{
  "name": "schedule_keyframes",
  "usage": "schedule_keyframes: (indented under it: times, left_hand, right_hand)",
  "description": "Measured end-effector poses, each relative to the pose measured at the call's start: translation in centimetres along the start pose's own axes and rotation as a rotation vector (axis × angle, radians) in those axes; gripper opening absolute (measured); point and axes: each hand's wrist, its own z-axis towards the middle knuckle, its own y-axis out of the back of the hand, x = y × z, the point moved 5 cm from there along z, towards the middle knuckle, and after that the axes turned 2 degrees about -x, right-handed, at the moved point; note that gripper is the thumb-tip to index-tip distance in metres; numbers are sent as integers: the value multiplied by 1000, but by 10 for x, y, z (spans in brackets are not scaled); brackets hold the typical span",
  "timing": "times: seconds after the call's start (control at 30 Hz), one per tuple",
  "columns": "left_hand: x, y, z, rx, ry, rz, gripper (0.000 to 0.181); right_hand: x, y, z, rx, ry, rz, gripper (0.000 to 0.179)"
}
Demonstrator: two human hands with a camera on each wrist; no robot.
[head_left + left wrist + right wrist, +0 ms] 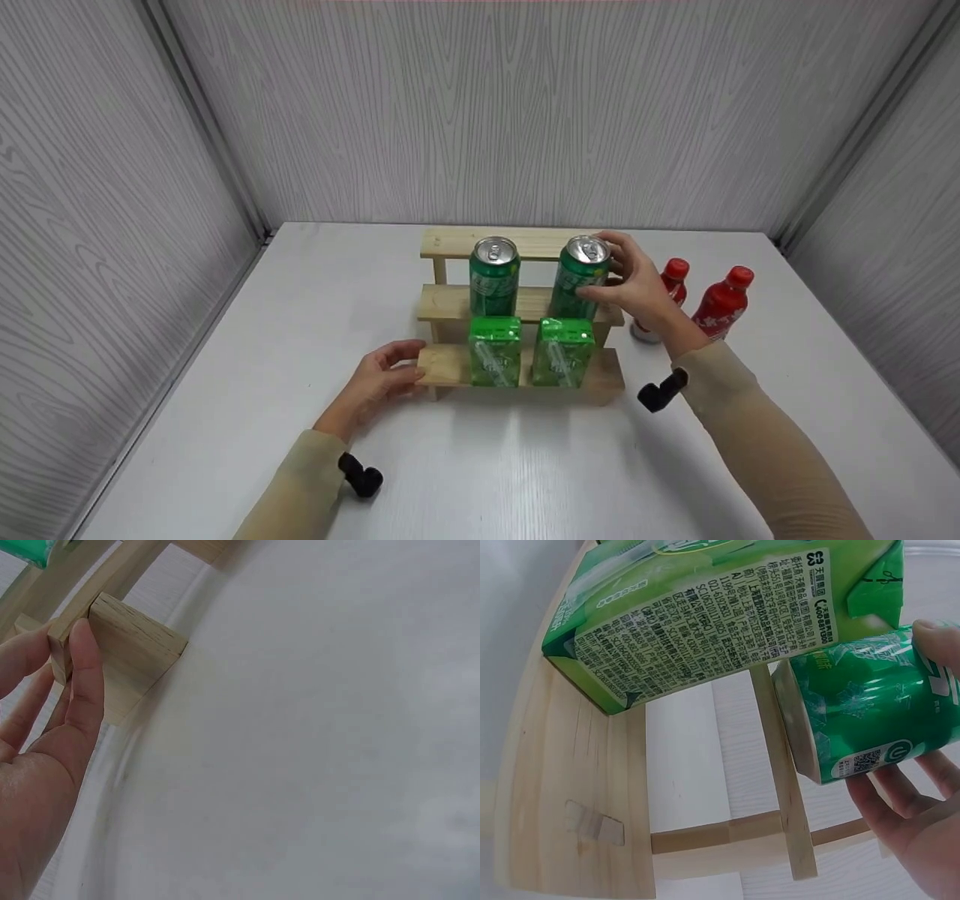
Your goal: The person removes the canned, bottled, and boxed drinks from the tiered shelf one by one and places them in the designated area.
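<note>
A three-tier wooden rack (pixel 444 366) stands on the table. My left hand (pixel 385 377) pinches the left end of its lowest board (pixel 66 634) between thumb and fingers. On the right, my right hand (pixel 643 291) grips a green soda can (pixel 576 271), thumb on the near side and fingers round the far side. In the right wrist view the base of this can (pixel 870 701) is right at the middle board. A second green can (pixel 493 291) stands on that tier, farther left. Two green drink cartons (pixel 495 358), (pixel 562 356) sit on the lowest board.
Two bottles with red caps, one nearer the rack (pixel 674 279) and one farther right (pixel 720 306), stand on the white table (pixel 517 480) beyond my right wrist. The top board (pixel 457 241) runs behind the cans. Wood-patterned panels (pixel 480 112) enclose the back and sides.
</note>
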Motion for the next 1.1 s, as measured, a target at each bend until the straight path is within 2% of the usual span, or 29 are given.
schedule_keyframes:
  times: [0.2,0.53,0.8,1.1]
  left_hand:
    - [1,0,0,6,-1,-5,57]
    - [2,1,0,-20,19,-9,57]
    - [3,0,1,-4,-13,-1,56]
    - [2,-1,-1,-10,-1,-15,53]
  right_hand:
    - [-1,5,-4,-19,-1,0,72]
    - [1,13,-10,-57,18,29,70]
    - [-1,22,-18,-97,11,9,69]
    - [-3,29,-24,-98,54,8,68]
